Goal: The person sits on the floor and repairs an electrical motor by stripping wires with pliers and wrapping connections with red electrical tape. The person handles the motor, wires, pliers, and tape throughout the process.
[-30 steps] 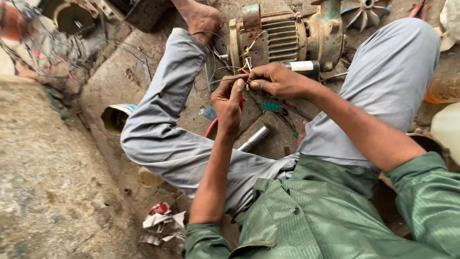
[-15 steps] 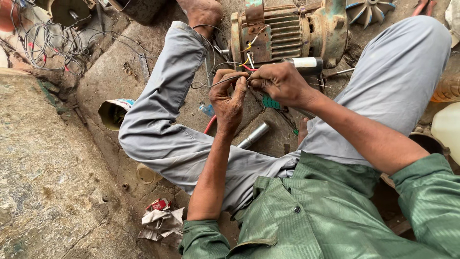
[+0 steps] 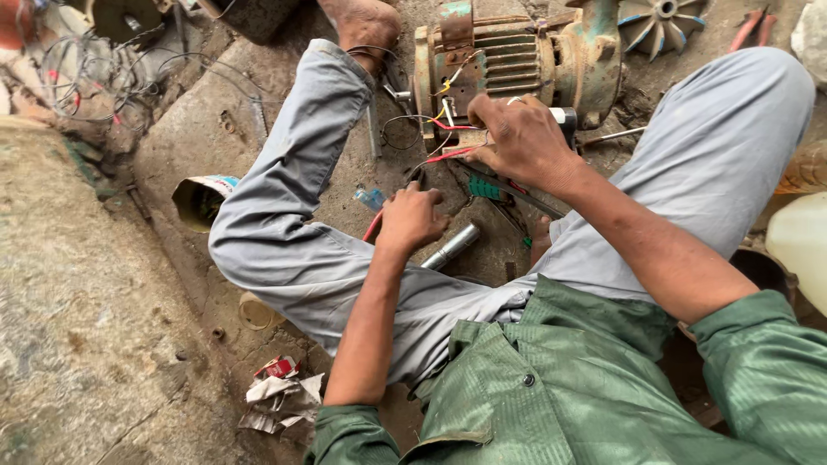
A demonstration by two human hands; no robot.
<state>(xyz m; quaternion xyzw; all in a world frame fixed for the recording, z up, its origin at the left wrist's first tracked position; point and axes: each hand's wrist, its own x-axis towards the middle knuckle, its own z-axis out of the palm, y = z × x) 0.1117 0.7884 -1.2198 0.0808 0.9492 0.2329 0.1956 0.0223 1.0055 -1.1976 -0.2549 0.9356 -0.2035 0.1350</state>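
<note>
A worn green electric motor (image 3: 517, 60) lies on the dirt between my legs. Thin red, yellow and white wires (image 3: 444, 127) come out of its end. My right hand (image 3: 521, 138) rests against the motor and pinches these wires in curled fingers. My left hand (image 3: 412, 220) is down at the ground, fingers closed over a red-handled tool (image 3: 372, 226) whose red end sticks out to the left. A shiny metal cylinder (image 3: 450, 247) lies just right of that hand. A green-handled tool (image 3: 484, 188) lies under my right wrist.
A grey fan impeller (image 3: 659, 17) sits behind the motor. An open tin can (image 3: 200, 200) lies by my left knee, crumpled paper (image 3: 280, 398) near my hip. A tangle of wires (image 3: 95, 73) lies far left, a pale plastic jug (image 3: 801, 245) at right.
My left hand left the wires and dropped to the ground onto the red-handled tool. My right hand stayed on the wires by the motor. The view shifted closer.
</note>
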